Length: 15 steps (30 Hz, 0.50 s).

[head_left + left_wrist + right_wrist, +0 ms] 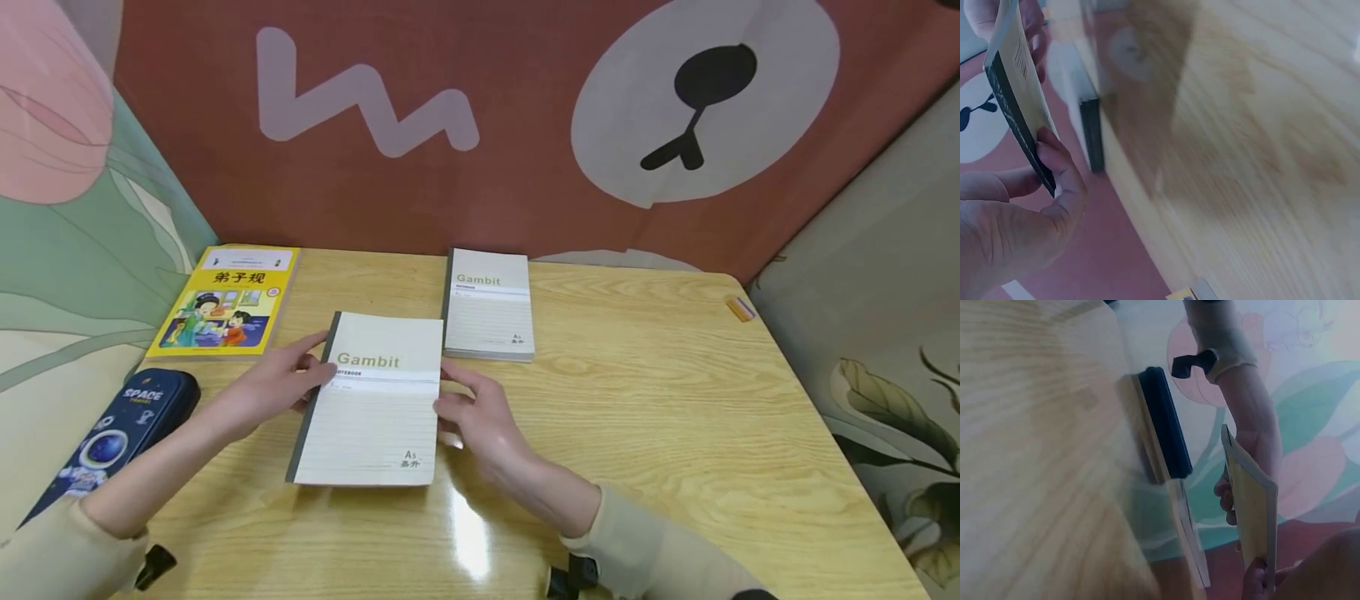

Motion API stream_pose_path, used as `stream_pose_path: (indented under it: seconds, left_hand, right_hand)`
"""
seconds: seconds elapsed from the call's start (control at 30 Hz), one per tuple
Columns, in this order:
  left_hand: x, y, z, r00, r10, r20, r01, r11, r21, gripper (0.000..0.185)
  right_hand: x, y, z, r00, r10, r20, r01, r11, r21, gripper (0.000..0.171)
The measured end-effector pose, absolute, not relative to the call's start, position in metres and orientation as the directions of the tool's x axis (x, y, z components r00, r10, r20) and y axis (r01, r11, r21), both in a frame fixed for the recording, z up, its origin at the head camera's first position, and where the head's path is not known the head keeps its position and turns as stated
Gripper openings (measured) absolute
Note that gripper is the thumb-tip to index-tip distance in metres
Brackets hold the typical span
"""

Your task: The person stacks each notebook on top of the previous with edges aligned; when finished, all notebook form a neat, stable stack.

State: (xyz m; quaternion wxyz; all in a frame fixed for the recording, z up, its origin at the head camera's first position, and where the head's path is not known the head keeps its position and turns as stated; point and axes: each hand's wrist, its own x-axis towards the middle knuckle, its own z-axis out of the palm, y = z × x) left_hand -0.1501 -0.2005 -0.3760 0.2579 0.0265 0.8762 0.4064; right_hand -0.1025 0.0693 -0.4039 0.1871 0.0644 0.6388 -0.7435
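Observation:
A white Gambit notebook [375, 417] with a dark spine is held above the table by both hands. My left hand [281, 379] grips its spine side, thumb on the cover and fingers beneath. The right hand [480, 417] pinches the opposite edge. In the left wrist view the notebook [1019, 94] is lifted off the wood, with the left hand [1022, 219] at one end of its spine. From the right wrist view, the notebook's underside [1250, 506] shows. Another Gambit notebook [491, 308], seemingly a stack, lies on the table just behind the held one.
A yellow picture-covered book [225, 304] lies at the back left. In front of it is a dark blue space-themed pencil case [120, 442], partly behind the left forearm. A small orange eraser-like block [741, 309] sits at the far right of the wooden table [675, 417]. Printed cloth walls border the table.

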Motion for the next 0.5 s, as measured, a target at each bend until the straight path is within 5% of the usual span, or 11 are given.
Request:
stream_pose_path:
  seconds: [0.5]
  left_hand:
    - [-0.183,-0.152,-0.368,-0.948,0.188,-0.258,-0.165,0.403,0.900,0.067]
  right_hand:
    - [-0.148,0.097,-0.389,-0.971,0.014,-0.240,0.233,-0.193,-0.953,0.057]
